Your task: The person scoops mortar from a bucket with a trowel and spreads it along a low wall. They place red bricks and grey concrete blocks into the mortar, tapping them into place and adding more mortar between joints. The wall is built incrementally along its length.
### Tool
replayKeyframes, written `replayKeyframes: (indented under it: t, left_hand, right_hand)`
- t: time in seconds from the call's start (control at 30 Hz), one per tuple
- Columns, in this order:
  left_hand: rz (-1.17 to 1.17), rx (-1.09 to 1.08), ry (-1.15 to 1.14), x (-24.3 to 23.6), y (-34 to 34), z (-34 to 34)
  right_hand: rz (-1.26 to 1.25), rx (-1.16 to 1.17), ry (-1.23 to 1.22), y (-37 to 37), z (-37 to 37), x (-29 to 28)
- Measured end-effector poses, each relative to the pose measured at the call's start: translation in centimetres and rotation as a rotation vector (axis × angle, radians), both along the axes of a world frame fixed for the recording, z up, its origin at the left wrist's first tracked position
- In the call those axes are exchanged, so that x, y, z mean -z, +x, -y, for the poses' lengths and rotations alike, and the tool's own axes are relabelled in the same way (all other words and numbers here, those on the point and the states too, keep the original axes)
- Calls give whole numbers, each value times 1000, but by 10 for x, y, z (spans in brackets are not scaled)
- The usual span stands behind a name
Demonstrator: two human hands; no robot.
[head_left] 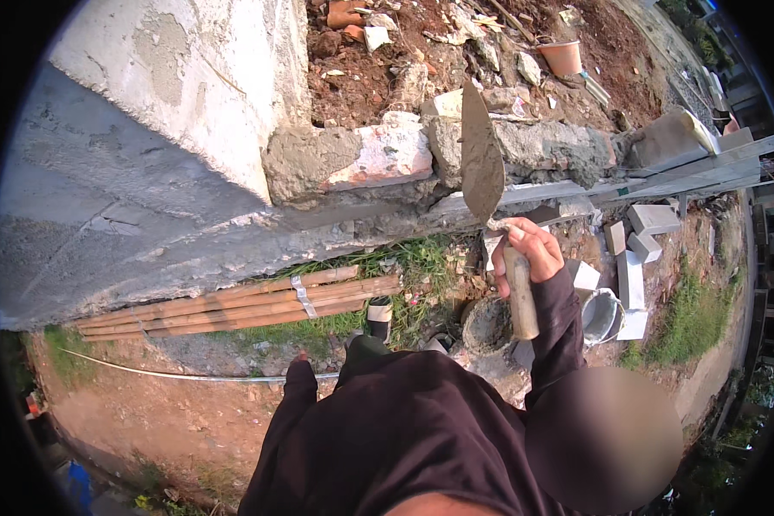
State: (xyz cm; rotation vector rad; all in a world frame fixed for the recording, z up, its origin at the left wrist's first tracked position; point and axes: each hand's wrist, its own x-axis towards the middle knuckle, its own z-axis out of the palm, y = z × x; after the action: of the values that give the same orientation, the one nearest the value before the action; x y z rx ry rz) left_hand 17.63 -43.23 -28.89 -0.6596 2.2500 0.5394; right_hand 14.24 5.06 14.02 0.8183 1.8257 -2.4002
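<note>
My right hand [533,249] grips a trowel [482,159] near where its wooden handle meets the metal. The mortar-smeared, leaf-shaped blade points away from me, over the top of a low brick wall [387,159]. Grey mortar coats much of that wall, and its left end meets a tall plastered wall [172,77]. My left hand [302,355] hangs low at my left side, mostly hidden by its dark sleeve. Only a bit of it shows, and its fingers cannot be made out. Below the trowel handle, a round container [488,325] holds grey mortar.
Bundled wooden poles [232,301] lie along the wall's foot at left, with a thin pale pipe [198,376] nearer me. At right stand a whitish bucket [600,316] and several pale blocks [654,218]. Beyond the wall, an orange bucket [562,58] sits on rubble-strewn red soil.
</note>
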Motion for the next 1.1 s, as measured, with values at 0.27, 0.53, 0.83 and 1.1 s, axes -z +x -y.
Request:
replayKeyframes:
  t: [0.27, 0.53, 0.83, 1.1]
  left_hand:
    - [6, 28, 30, 11, -29, -9]
    - [11, 50, 39, 13, -48, -10]
    - [15, 74, 47, 13, -57, -18]
    - [20, 122, 44, 13, -67, -26]
  right_hand:
    - [166, -40, 32, -22, 7, 18]
    - [145, -53, 262, -10, 10, -21]
    - [291, -539, 1355, -46, 31, -22]
    - [500, -394, 1587, -30, -44, -14]
